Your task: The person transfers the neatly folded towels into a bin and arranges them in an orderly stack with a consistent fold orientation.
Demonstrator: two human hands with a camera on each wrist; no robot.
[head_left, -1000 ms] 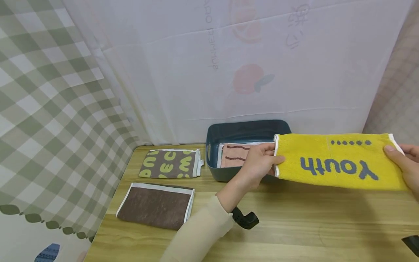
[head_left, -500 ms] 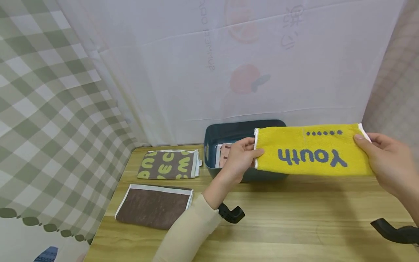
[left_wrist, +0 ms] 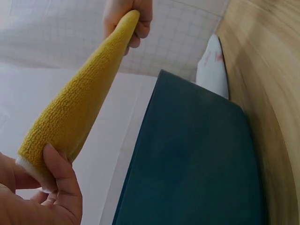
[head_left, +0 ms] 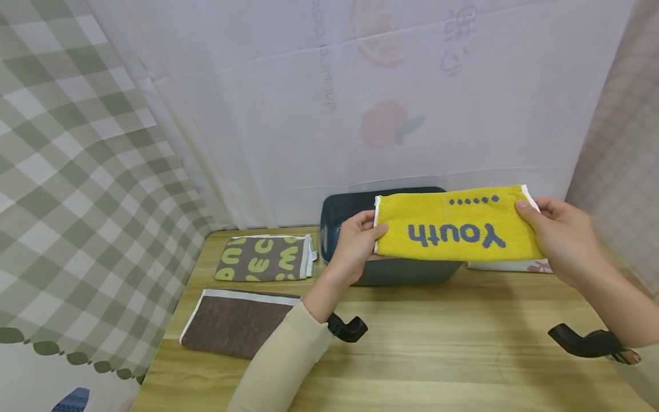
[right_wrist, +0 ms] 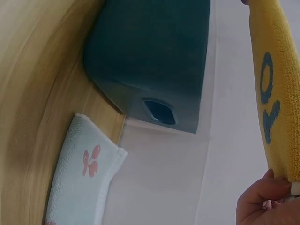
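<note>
White sheeting [head_left: 268, 143] hung behind a wooden table [head_left: 437, 337] as fingers of the left hand [head_left: 352, 246] and right hand [head_left: 563, 237] clamped opposite ends of a folded yellow towel [head_left: 401, 214], raised higher than a teal bin [head_left: 412, 273]; it looked light, soft, best gripped by both short edges.

one left hand [head_left: 355, 243], one right hand [head_left: 563, 234]; one yellow towel [head_left: 458, 220], one lettered brown towel [head_left: 265, 258], one plain brown towel [head_left: 231, 323] and one whitish towel [right_wrist: 84, 173], four altogether (a pinkish sliver [head_left: 380, 257] is too small to tell); one bin [head_left: 407, 273]; two black devices [head_left: 349, 330]; one table [head_left: 437, 355].
</note>
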